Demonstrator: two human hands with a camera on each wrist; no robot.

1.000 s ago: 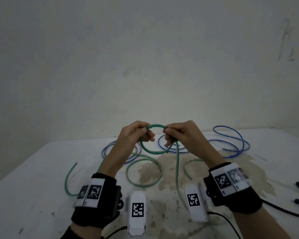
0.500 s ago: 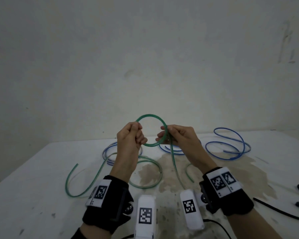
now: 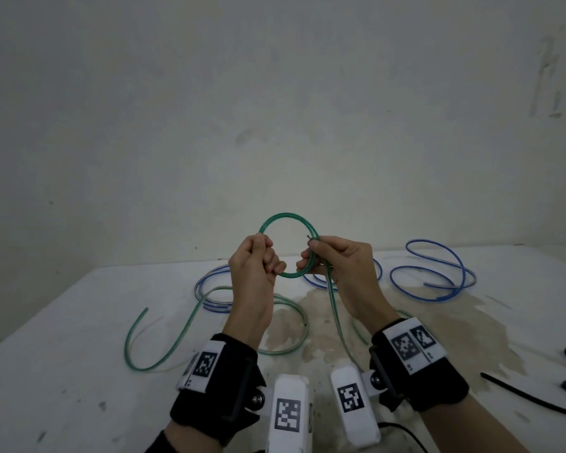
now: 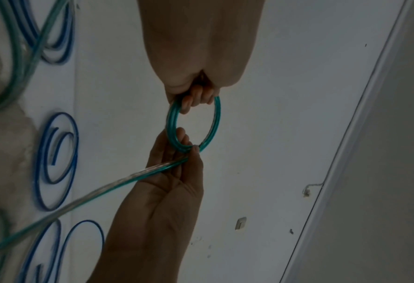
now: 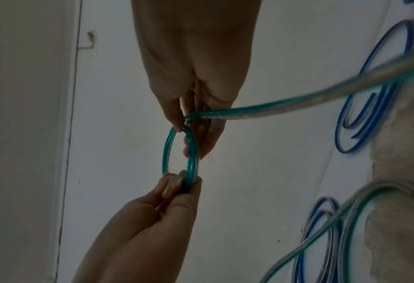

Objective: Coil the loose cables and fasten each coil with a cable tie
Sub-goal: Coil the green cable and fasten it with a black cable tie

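Green cable (image 3: 288, 220): one round loop was held up in the air above the table (image 3: 79, 371), in front of the wall (image 3: 275, 109). All places below are given relative to this loop.

Left of the loop and lower, on the table: the free green end curved up near the table's left part, and the slack ran from there in bends under the hands.

Left side of loop: left hand (image 3: 254, 273) gripped it, fingers curled around the strand with thumb on top. Left wrist view showed the fingertips (image 4: 196, 97) wrapped over the loop; it looked two strands thick on one side.

Right side of loop: right hand (image 3: 340, 269) pinched it where the strands crossed, thumb and forefinger closed on the cable. A cut tip stuck out just above the thumb. From the pinch the cable dropped down to the table between the wrists. Right wrist view showed the same: thumb tip and fingers (image 5: 201, 141) on the loop, tail leading off sideways.

Behind and below the loop: blue cable (image 3: 438, 276) lay loose on the table in several bends, most of it to the right. A brownish stain (image 3: 422, 308) sat below the loop.

Far right, lower: black cable ties (image 3: 530, 400) lay at the table's edge, well apart from the loop.
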